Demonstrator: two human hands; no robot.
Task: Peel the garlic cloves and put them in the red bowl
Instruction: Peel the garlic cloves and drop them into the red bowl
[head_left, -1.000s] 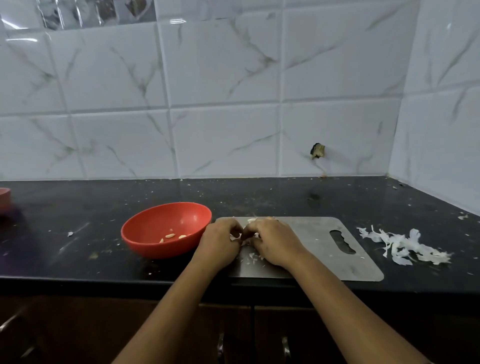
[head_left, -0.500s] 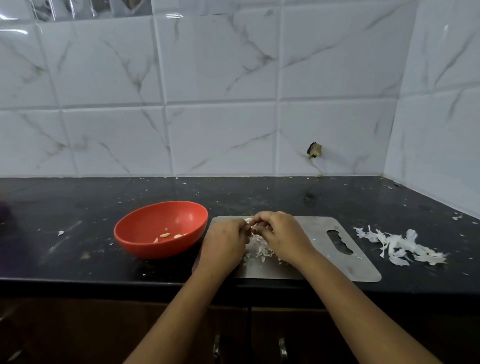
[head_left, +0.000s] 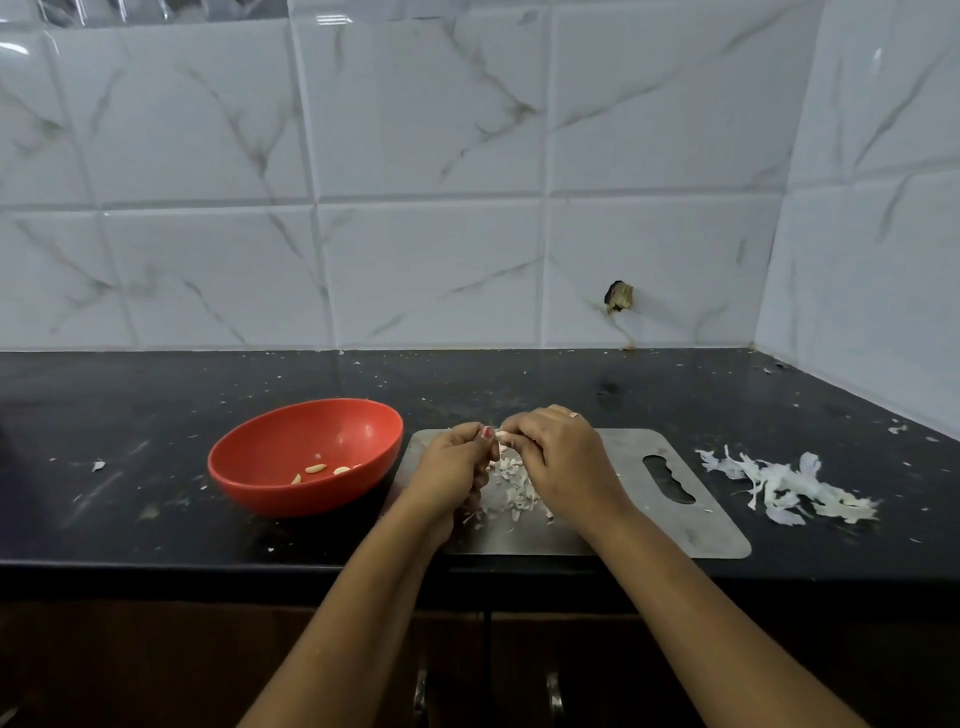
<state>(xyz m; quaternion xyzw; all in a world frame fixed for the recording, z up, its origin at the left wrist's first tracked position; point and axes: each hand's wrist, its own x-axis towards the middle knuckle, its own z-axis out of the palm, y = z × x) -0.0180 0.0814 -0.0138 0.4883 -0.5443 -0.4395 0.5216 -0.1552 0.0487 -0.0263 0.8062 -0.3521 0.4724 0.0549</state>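
no readable text, labels, brands or numbers anywhere in view

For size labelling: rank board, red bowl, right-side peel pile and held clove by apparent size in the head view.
1. board
2. red bowl
3. peel pile, almost as wide as the bowl but sparser
4. clove, smallest, partly hidden
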